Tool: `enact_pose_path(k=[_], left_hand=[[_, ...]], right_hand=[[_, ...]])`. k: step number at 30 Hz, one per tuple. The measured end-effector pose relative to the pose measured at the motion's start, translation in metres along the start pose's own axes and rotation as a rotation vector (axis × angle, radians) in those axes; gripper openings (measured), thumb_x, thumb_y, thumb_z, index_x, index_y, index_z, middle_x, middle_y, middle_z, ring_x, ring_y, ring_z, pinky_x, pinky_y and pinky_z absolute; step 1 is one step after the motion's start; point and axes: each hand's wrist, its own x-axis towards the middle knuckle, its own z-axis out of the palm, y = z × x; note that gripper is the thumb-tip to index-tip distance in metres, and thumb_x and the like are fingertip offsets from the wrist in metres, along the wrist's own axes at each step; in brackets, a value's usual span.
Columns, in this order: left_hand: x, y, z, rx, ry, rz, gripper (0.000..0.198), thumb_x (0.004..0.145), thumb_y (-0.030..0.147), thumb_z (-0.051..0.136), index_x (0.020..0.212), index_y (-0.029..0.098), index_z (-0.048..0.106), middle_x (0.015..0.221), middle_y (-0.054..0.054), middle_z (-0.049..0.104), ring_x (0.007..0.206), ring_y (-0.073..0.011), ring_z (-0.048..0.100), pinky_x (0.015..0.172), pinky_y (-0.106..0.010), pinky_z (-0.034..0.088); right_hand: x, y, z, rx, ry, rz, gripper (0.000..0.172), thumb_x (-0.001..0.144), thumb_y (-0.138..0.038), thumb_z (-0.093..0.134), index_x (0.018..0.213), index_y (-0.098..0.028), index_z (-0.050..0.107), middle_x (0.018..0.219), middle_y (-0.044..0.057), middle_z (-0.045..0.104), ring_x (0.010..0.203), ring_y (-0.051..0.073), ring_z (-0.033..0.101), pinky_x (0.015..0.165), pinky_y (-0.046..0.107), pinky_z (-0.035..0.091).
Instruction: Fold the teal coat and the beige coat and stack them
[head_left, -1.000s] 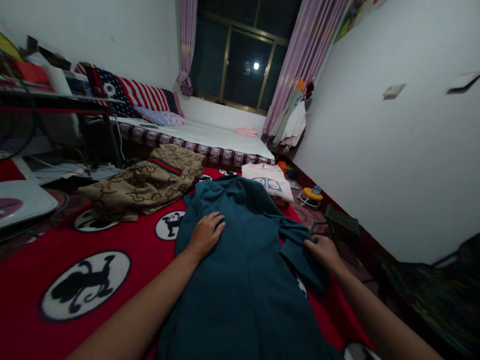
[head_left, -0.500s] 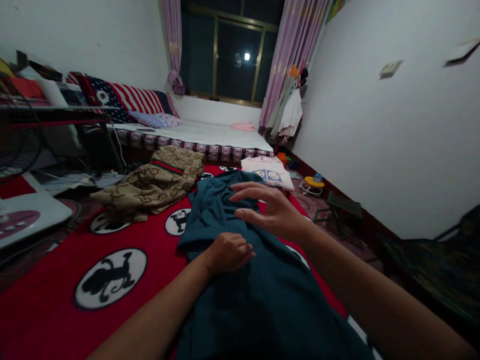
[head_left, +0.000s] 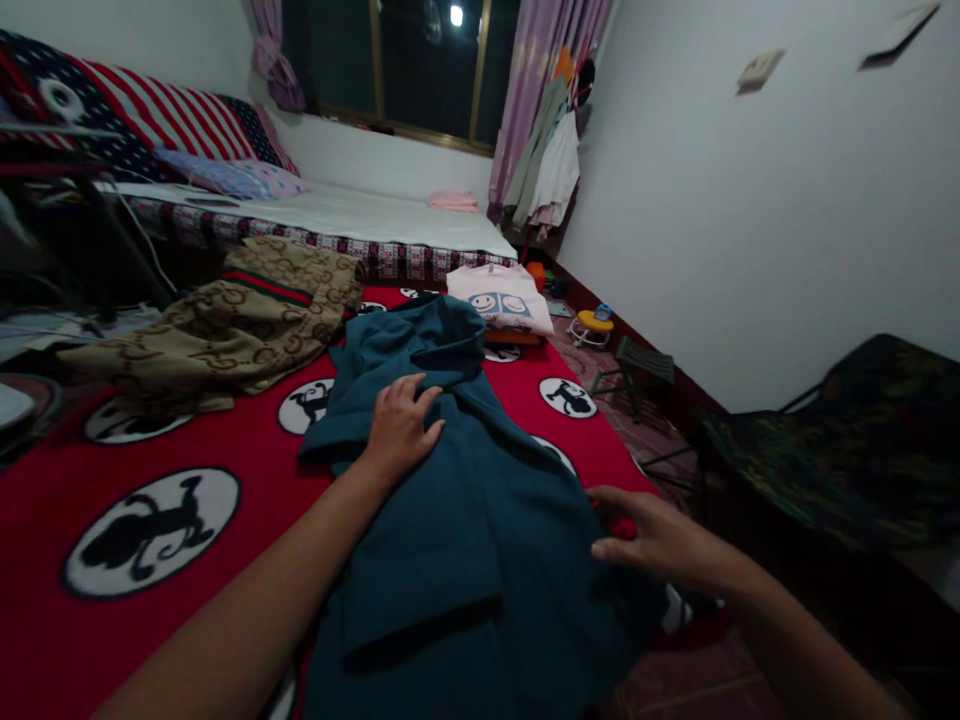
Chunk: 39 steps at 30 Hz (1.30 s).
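Head view: teal long-sleeved garment (head_left: 442,560) extends from centre to six o'clock on red monkey-print blanket (head_left: 247,450). Left hand (head_left: 401,425) rests on it, fingers spread; right hand (head_left: 660,535), four o'clock, open beside its edge.

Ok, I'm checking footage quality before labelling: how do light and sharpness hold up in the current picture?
Head view: dim overall, with one bright glare spot in the dark window; head view: the patterned chair at right sinks into shadow; head view: slightly soft, yet the teal garment shows its folds and the red blanket its monkey figures.
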Motion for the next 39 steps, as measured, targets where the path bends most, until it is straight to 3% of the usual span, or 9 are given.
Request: enact_pose_path(k=[6, 10, 14, 18, 22, 25, 28, 31, 39], left_hand=[[0.000, -0.002, 0.005, 0.013, -0.014, -0.001, 0.041, 0.084, 0.029, 0.056, 0.124, 0.019, 0.057, 0.135, -0.015, 0.047, 0.124, -0.0315, 0.043, 0.100, -0.046, 0.041], [0.002, 0.000, 0.004, -0.023, -0.036, 0.095, 0.038, 0.086, 0.023, 0.052, 0.123, 0.020, 0.057, 0.135, -0.012, 0.047, 0.126, -0.0284, 0.043, 0.102, -0.043, 0.040], [0.004, -0.001, 0.007, 0.015, -0.036, 0.054, 0.038, 0.084, 0.026, 0.053, 0.122, 0.022, 0.057, 0.134, -0.013, 0.048, 0.125, -0.0299, 0.044, 0.101, -0.046, 0.041], [0.010, -0.001, 0.009, 0.112, -0.076, -0.076, 0.050, 0.084, 0.032, 0.054, 0.132, 0.018, 0.049, 0.138, -0.017, 0.044, 0.125, -0.0339, 0.042, 0.097, -0.048, 0.043], [0.024, -0.003, 0.003, 0.236, -0.204, -0.204, 0.053, 0.087, 0.024, 0.046, 0.139, 0.016, 0.041, 0.132, -0.018, 0.049, 0.115, -0.0326, 0.049, 0.086, -0.043, 0.048], [0.036, -0.011, -0.004, 0.283, -0.300, -0.191, 0.055, 0.085, 0.011, 0.040, 0.140, 0.020, 0.042, 0.116, -0.014, 0.057, 0.103, -0.0279, 0.056, 0.076, -0.036, 0.050], [0.052, -0.024, -0.016, 0.273, -0.342, -0.092, 0.047, 0.083, 0.007, 0.040, 0.123, 0.023, 0.059, 0.105, -0.011, 0.061, 0.097, -0.0257, 0.058, 0.075, -0.033, 0.049], [0.076, -0.034, -0.042, 0.251, -0.253, -0.050, 0.037, 0.082, 0.008, 0.044, 0.103, 0.023, 0.070, 0.098, -0.008, 0.061, 0.095, -0.0236, 0.059, 0.078, -0.032, 0.048], [0.126, -0.064, -0.123, 0.301, -0.022, -0.122, 0.034, 0.087, 0.011, 0.042, 0.108, 0.018, 0.069, 0.110, -0.010, 0.056, 0.101, -0.0267, 0.055, 0.088, -0.042, 0.045]], right_hand=[[-0.020, 0.008, 0.006, 0.023, -0.106, -0.033, 0.062, 0.065, -0.042, 0.074, 0.123, -0.025, 0.062, 0.116, 0.006, 0.067, 0.104, 0.028, 0.061, 0.087, 0.034, 0.049], [-0.031, 0.030, -0.004, -0.032, -0.117, 0.067, 0.028, 0.072, -0.046, 0.067, 0.084, -0.021, 0.073, 0.082, 0.003, 0.071, 0.075, 0.021, 0.064, 0.065, 0.026, 0.048], [-0.046, 0.056, -0.019, -0.311, 0.035, 0.313, 0.033, 0.078, -0.047, 0.057, 0.062, -0.022, 0.069, 0.066, 0.005, 0.068, 0.064, 0.022, 0.062, 0.057, 0.029, 0.042], [-0.048, 0.063, -0.015, -0.282, 0.272, 0.335, 0.037, 0.079, -0.051, 0.056, 0.102, -0.027, 0.072, 0.105, 0.009, 0.071, 0.096, 0.030, 0.065, 0.079, 0.037, 0.047], [-0.031, 0.044, 0.018, -0.077, 0.221, 0.082, 0.072, 0.072, -0.051, 0.066, 0.137, -0.024, 0.049, 0.133, 0.010, 0.057, 0.118, 0.029, 0.055, 0.096, 0.037, 0.044], [-0.016, 0.027, 0.039, -0.023, 0.168, 0.018, 0.063, 0.075, -0.044, 0.065, 0.134, -0.023, 0.053, 0.127, 0.010, 0.062, 0.112, 0.029, 0.059, 0.094, 0.039, 0.045], [-0.007, 0.013, 0.040, 0.158, 0.138, 0.021, 0.042, 0.085, -0.042, 0.054, 0.119, -0.020, 0.064, 0.111, 0.008, 0.070, 0.098, 0.027, 0.066, 0.087, 0.037, 0.050], [-0.007, -0.004, 0.025, 0.372, 0.151, 0.036, 0.041, 0.086, -0.045, 0.053, 0.114, -0.018, 0.067, 0.105, 0.007, 0.072, 0.094, 0.026, 0.067, 0.082, 0.035, 0.053], [-0.021, -0.074, 0.029, 0.508, 0.013, -0.036, 0.050, 0.083, -0.052, 0.059, 0.124, -0.023, 0.062, 0.109, 0.007, 0.069, 0.094, 0.024, 0.066, 0.079, 0.033, 0.055]])
